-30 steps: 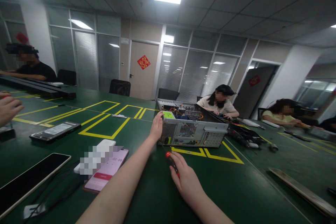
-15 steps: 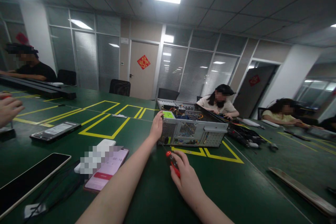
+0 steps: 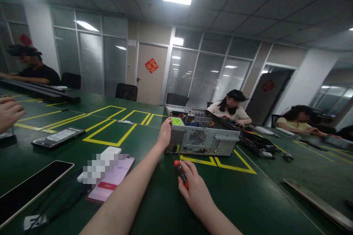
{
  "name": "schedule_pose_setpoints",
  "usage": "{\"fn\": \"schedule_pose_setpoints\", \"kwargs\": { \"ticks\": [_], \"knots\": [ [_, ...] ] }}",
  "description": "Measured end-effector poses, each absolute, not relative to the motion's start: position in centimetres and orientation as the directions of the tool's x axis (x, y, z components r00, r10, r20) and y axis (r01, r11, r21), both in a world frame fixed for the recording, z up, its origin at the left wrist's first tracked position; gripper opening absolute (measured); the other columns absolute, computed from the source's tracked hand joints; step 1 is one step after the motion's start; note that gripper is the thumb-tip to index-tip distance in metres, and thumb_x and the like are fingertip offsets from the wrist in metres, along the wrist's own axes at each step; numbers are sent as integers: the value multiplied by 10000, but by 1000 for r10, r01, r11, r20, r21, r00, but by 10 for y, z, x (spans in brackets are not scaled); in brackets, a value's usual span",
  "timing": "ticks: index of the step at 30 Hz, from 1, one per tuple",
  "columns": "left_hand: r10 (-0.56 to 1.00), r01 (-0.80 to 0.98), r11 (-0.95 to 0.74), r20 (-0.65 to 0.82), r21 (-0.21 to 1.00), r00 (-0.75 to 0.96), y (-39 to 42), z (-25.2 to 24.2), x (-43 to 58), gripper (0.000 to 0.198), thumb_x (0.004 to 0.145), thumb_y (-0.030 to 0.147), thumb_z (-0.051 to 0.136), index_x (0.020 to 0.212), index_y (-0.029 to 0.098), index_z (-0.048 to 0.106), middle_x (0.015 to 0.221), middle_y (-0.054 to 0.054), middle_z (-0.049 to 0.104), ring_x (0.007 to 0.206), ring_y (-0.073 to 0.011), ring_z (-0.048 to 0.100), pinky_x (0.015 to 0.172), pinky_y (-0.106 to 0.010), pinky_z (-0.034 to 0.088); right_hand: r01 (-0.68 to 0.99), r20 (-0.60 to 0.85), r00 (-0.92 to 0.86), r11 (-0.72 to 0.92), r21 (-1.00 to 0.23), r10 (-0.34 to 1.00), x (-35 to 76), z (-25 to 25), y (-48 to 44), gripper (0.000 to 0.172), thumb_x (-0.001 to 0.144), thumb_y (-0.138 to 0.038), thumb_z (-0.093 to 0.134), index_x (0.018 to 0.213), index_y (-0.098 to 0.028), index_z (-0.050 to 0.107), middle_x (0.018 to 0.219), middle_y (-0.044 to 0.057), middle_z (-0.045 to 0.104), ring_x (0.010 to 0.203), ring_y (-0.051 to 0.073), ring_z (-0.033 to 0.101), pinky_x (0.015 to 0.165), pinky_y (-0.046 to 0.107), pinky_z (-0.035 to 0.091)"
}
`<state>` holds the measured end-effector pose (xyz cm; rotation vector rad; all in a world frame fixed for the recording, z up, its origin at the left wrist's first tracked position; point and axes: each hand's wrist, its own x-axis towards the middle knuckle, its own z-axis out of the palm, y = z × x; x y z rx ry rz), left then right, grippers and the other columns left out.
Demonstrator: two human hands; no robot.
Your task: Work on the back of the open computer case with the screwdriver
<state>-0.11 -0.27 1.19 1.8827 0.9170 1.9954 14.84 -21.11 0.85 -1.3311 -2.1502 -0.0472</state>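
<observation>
An opened desktop computer case [image 3: 206, 141] lies on the green table with its rear panel towards me, wires and parts showing inside. My left hand [image 3: 164, 134] is closed on its near left corner, beside a power supply with a bright green label [image 3: 177, 121]. In my right hand [image 3: 197, 187] is a screwdriver [image 3: 181, 172] with a red and black handle. Its thin shaft points up and forward to the lower left corner of the rear panel. Whether the tip touches a screw there, I cannot tell.
Left of my arm are a hard drive [image 3: 58, 137], a lit phone [image 3: 110, 183], a white device [image 3: 100, 165] with cables, and a dark-screened phone [image 3: 33, 194]. Another person's hand [image 3: 11, 115] is at the left edge. Tools [image 3: 259, 145] lie right of the case; a long flat piece [image 3: 317, 203] lies nearer.
The handle of the screwdriver has turned a little in my right hand, which has shifted slightly. My left hand stays on the case.
</observation>
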Motion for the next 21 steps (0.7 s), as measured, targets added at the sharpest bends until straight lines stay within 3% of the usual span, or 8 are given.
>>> {"fn": "schedule_pose_setpoints", "kwargs": {
  "ticks": [9, 15, 21],
  "knots": [
    [571, 275, -766, 812, 581, -122, -3, 12, -3, 494, 993, 515, 229, 1169, 212, 577, 1380, -105, 567, 1315, -197, 507, 1150, -417, 367, 817, 573, -355, 543, -194, 739, 149, 5, -209, 551, 780, -92, 555, 1314, -214, 499, 1226, 125, 568, 1062, 250, 653, 912, 376, 572],
    [562, 282, -771, 818, 571, -120, -2, 10, -2, 471, 1002, 485, 230, 1194, 220, 569, 1389, -100, 562, 1318, -191, 505, 1149, -421, 371, 835, 471, -286, 458, -304, 834, 150, 9, -210, 413, 906, -287, 524, 1312, -215, 507, 1275, 136, 585, 914, 234, 705, 802, 386, 604],
    [567, 263, -773, 814, 578, -123, -2, 11, -2, 479, 998, 496, 237, 1194, 218, 575, 1389, -100, 561, 1324, -197, 502, 1152, -422, 364, 804, 465, -297, 482, -349, 834, 151, 10, -211, 425, 936, -270, 453, 1355, -206, 470, 1296, 135, 589, 943, 220, 702, 823, 361, 591]
  ]
}}
